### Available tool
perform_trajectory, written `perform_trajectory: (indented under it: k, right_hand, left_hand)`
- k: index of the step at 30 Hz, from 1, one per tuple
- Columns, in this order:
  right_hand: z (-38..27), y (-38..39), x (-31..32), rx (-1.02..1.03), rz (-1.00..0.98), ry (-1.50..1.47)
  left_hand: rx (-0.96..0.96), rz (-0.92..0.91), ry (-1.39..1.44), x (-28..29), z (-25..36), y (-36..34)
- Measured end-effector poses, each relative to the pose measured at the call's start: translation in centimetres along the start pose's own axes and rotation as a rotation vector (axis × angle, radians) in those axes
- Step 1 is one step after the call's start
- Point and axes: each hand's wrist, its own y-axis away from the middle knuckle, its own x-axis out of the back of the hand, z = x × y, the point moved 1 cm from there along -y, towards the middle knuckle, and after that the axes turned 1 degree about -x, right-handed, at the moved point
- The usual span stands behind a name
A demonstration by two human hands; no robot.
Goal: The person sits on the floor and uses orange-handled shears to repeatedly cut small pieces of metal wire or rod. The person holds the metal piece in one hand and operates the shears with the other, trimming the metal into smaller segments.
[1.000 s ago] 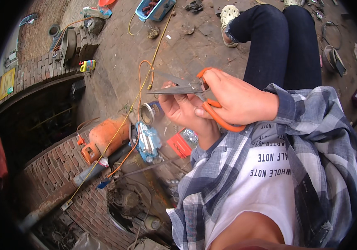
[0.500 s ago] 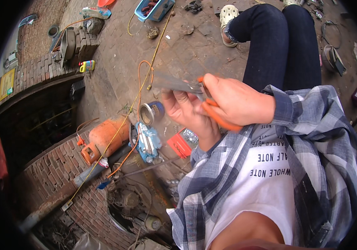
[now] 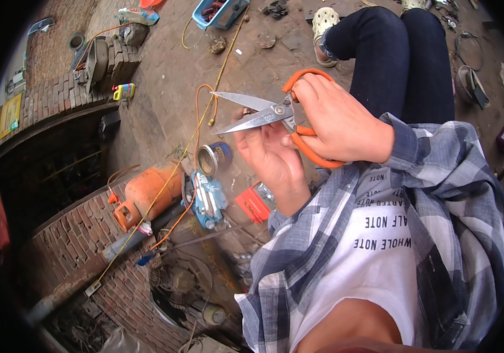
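My right hand (image 3: 346, 120) grips the orange handles of a pair of scissors (image 3: 255, 122). Its two pointed steel blades are spread apart, aimed to the left. My left hand (image 3: 281, 167) is raised just below and behind the lower blade, palm up. Its thumb and fingertips come together in a pinch partly covered by that blade. A small dark bit shows at the fingertips, too small to make out. Nothing is visible between the spread blades.
Left of my hands stand a blue open tin (image 3: 215, 159), a blue plastic package (image 3: 208, 203) and a red box (image 3: 254, 203). An orange gas cylinder (image 3: 152, 194) lies farther left. Yellow and orange hoses cross the ground. A blue basket (image 3: 222, 15) sits at the top.
The scissors have gone from nearly closed and blurred to spread wide, their upper handle swinging up. My left hand stays close beneath the blades, shifted only slightly.
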Motion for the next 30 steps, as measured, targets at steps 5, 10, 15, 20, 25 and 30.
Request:
perform_trajectory:
  k: [5,10,15,20,25,30]
  right_hand:
    - [-0.1,-0.1,-0.2,-0.016,0.014,0.031]
    - [-0.1,-0.1,-0.3,-0.016,0.027,0.019]
    - [0.1,-0.2,-0.2,-0.026,-0.014,0.040]
    - [0.4,-0.1,-0.4,-0.037,-0.055,0.034]
    - [0.9,-0.4,-0.4,0.065,0.020,0.059]
    - [1.1,-0.5,-0.5,-0.037,-0.141,-0.061]
  left_hand:
    - [0.064,0.033,0.004,-0.4,0.2,0.2]
    - [0.059,0.062,0.011,-0.6,0.2,0.5]
    - [0.052,0.021,-0.044,-0.4,0.3,0.4]
    - [0.058,0.004,-0.069,0.1,0.4,0.1]
    - [0.142,0.013,0.016,0.2,0.5,0.2]
    - [0.279,0.025,0.041,1.9,0.7,-1.0]
